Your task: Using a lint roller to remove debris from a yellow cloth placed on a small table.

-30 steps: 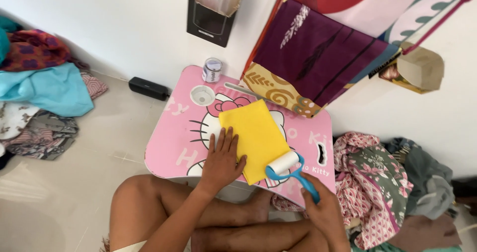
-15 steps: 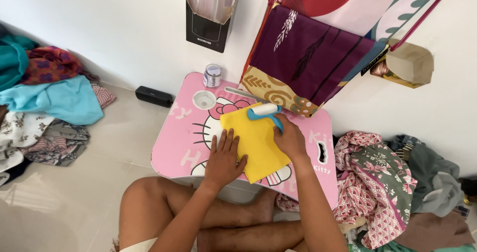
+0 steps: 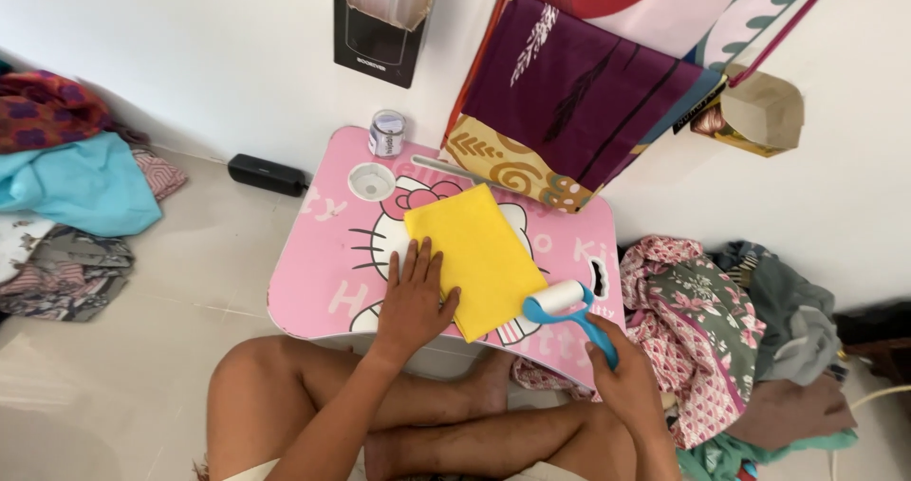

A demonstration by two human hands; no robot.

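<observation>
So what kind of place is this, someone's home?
Most likely a room at home, with the person sitting on a tiled floor at a low pink lap table. Piles of clothes lie along the white wall, and folded cloth hangs from a rack.

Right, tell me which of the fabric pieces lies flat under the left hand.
The yellow cloth on the pink table. It alone is smooth and flat under the left hand; the other fabrics are crumpled heaps on the floor or draped by the wall.
</observation>
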